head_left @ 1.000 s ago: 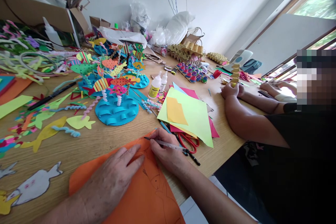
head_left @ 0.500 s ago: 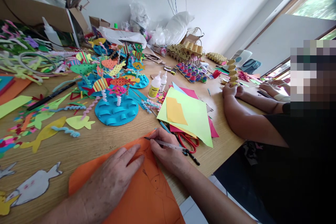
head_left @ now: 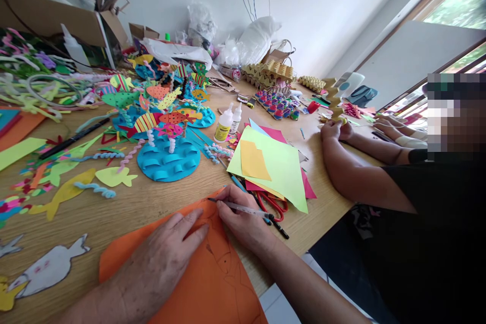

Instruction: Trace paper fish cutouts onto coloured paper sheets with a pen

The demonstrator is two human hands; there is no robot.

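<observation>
An orange sheet of paper (head_left: 182,283) lies at the table's near edge, with fish outlines drawn on its right side. Flat on it rests my left hand (head_left: 167,248), fingers stretched out, holding nothing. My right hand (head_left: 243,217) grips a pen (head_left: 246,210) with a clear barrel and dark ends; its tip touches the sheet near the top corner. Just beyond my right hand, red-handled scissors (head_left: 279,207) stick out from under a stack of coloured paper (head_left: 288,167). A black pen (head_left: 281,230) lies beside them.
Blue paper bases (head_left: 167,169) carry paper fish on twisted stems. Two glue bottles (head_left: 223,126) stand behind the paper stack. Fish cut-outs (head_left: 49,268) and scraps lie at left. Egg cartons (head_left: 266,76) sit farther back. At right, a co-worker's hands (head_left: 334,129) hold a piece of egg carton.
My hands and the pen stay almost exactly in place. On the right, the co-worker's hands and the people behind have shifted slightly.
</observation>
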